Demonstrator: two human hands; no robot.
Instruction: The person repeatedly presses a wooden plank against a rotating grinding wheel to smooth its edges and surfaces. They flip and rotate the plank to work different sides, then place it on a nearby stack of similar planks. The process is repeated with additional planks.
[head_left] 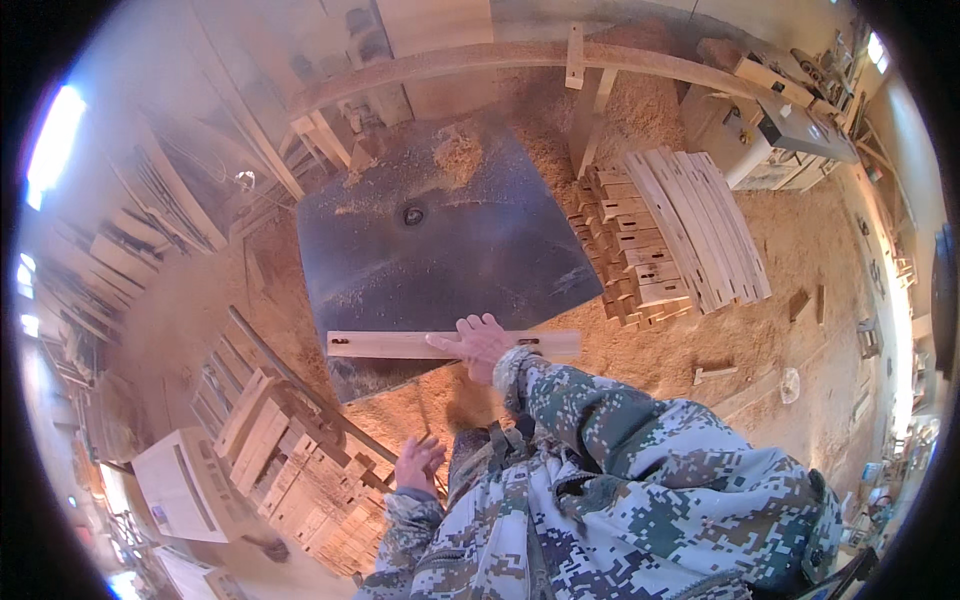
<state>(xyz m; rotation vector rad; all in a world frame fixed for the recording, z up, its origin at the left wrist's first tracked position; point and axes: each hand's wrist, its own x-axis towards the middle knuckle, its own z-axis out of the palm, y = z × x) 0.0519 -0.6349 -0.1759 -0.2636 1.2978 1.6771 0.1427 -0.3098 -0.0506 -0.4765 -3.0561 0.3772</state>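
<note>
A pale wooden board point(395, 345) with slots cut near its ends lies across the near edge of a dark, dusty tabletop point(450, 260). My right hand point(482, 347) grips it from above near the middle, fingers over the far edge and thumb stretched along it to the left. The board's right end sticks out past the table. Lower down, close to my body, my left hand point(418, 466) holds nothing I can see; its fingers are loosely bent and apart. Beside it on the left rises a stack of wooden pieces point(300, 480).
A spindle hole point(413, 215) and a sawdust heap point(458, 155) are on the tabletop. Right of it stands a pile of slotted boards point(690, 230). A long beam point(500, 57) crosses behind. Sawdust covers the floor point(650, 365). A metal rail point(310, 385) runs by the left stack.
</note>
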